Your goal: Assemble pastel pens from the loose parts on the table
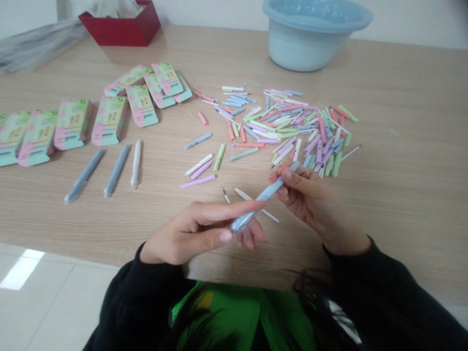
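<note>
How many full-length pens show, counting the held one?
4: the held blue pen, between left hand and right hand; the leftmost blue pen, middle blue pen and white pen, left of the loose parts, which may hide others.

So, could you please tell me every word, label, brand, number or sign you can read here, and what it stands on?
"5", or perhaps "S": at the far end of several pink-and-green boxes.
Other print on those boxes: too small and blurred to read.
Held pen: no text can be made out.
Loose pen parts, basin, red box: none can be made out.
</note>
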`<state>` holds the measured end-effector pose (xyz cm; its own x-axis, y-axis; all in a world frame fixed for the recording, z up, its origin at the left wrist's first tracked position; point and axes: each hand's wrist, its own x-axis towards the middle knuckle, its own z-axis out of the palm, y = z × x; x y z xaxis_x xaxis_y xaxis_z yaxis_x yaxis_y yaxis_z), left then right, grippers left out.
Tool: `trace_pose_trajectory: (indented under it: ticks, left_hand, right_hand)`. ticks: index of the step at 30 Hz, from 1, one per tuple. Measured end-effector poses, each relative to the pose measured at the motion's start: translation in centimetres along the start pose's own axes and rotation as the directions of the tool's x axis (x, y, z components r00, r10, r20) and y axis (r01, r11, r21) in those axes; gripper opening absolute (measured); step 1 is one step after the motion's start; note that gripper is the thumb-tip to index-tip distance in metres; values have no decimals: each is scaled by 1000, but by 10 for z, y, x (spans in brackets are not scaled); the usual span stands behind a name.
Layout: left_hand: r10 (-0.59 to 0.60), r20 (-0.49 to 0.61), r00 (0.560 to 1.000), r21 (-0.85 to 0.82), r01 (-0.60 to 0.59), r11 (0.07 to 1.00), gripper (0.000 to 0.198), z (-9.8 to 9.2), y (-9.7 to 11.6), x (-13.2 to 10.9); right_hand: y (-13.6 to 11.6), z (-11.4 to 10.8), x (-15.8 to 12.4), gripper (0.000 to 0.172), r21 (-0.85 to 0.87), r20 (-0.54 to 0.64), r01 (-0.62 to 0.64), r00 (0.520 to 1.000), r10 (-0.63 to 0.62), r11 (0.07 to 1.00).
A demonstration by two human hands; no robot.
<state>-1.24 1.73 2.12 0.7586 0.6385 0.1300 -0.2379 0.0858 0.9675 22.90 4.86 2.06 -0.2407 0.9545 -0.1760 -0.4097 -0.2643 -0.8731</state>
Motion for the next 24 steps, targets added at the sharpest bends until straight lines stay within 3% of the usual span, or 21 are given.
trace_pose_trajectory:
  ticks: [5,13,16,21,24]
  left_hand:
    - [41,-33,999,48,-39,998,46,2,-1,1]
    - [74,-130,989,151,-55,987,40,8,-2,6]
    - [40,-102,994,122,-28,992,41,7,0,5]
    - [-21,-61,998,-74,17,997,46,7,-1,8]
    - [-82,-116,990,0,83,997,43,10,-6,15]
  right_hand:
    - [2,-1,2,26,43,-9,-17,1000,17,999]
    - [3,-4,4,31,-66,-2,70,998,-71,995]
    - [0,-4,3,30,-81,-1,77,997,-77,994]
    - [-11,-6,-4,22,-120,6,171,985,-172,978]
    - [-19,-3,-11,12,-268,70,270,963,-261,925]
